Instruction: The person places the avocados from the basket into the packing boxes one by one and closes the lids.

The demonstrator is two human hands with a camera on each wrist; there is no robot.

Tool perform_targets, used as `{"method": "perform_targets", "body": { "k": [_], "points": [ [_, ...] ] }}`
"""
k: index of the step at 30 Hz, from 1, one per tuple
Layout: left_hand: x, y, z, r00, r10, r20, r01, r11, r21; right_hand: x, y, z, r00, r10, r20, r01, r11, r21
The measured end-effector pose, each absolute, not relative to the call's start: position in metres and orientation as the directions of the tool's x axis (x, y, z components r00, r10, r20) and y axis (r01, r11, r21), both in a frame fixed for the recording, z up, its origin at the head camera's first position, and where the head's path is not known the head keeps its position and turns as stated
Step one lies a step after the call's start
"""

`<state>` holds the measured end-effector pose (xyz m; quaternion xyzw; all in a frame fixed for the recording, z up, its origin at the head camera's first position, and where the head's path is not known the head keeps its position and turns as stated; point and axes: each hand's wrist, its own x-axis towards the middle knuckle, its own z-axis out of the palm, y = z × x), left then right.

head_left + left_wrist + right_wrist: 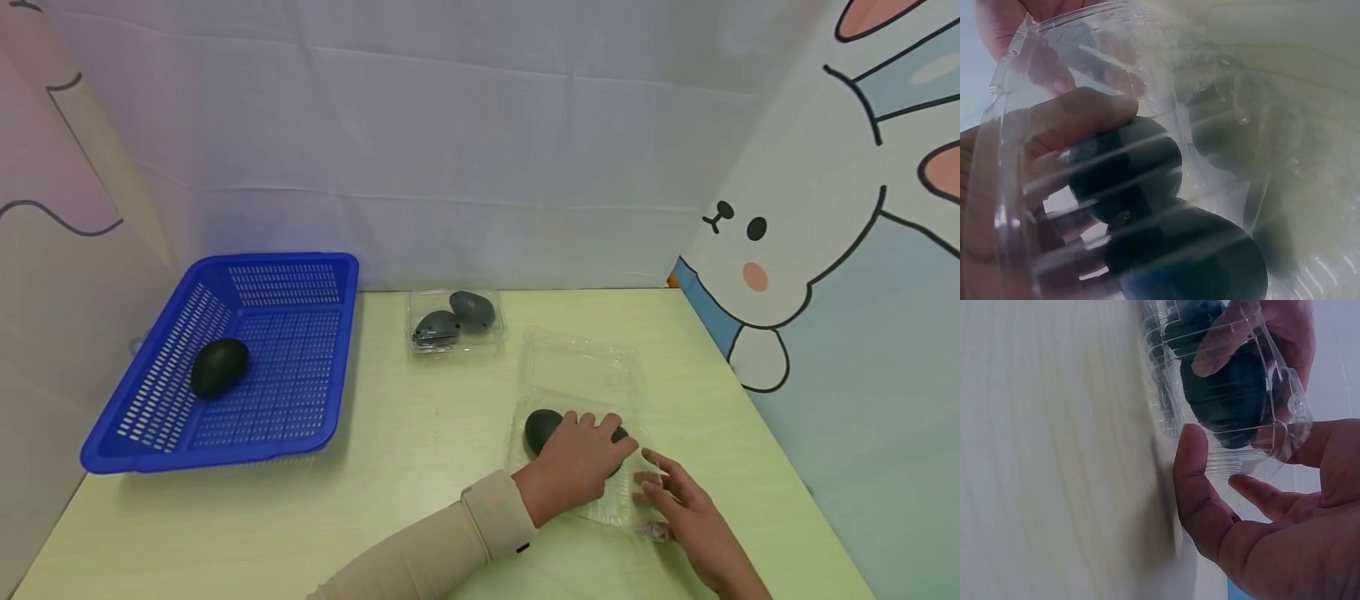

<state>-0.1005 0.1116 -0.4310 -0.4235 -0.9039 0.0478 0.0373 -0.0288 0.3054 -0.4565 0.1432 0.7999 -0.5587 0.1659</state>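
My left hand (573,458) reaches into an open clear plastic clamshell box (611,504) and grips a dark green avocado (1225,394), fingers over its far side and thumb nearer. Another avocado (542,428) lies to the left in the same box. Through the plastic, the left wrist view shows the gripped avocado (1129,162) between thumb and fingers. My right hand (693,512) is at the box's right end, its fingers loosely bent and spread beside the wall. The box's lid (581,367) lies folded back, away from me.
On the left stands a blue plastic basket (345,358) holding one avocado (219,367). A closed clear box (480,343) with two avocados (472,310) sits at the back of the pale table (405,442). White and printed cloth (480,150) borders the table behind and on both sides.
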Motion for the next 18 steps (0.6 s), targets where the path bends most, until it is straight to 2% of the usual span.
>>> {"method": "perform_targets", "body": {
  "k": [6, 18],
  "points": [
    [-0.1002, 0.1116, -0.4346, -0.631, 0.774, 0.054, 0.76, 0.631, -0.156, -0.0288, 0.3053, -0.4567, -0.904, 0.048, -0.426, 0.416, 0.332, -0.846],
    [-0.0983, 0.1109, -0.4291, -0.628, 0.775, 0.067, 0.761, 0.63, -0.153, -0.0274, 0.3055, -0.4559, -0.909, 0.039, -0.414, 0.406, 0.297, -0.864]
  ]
}}
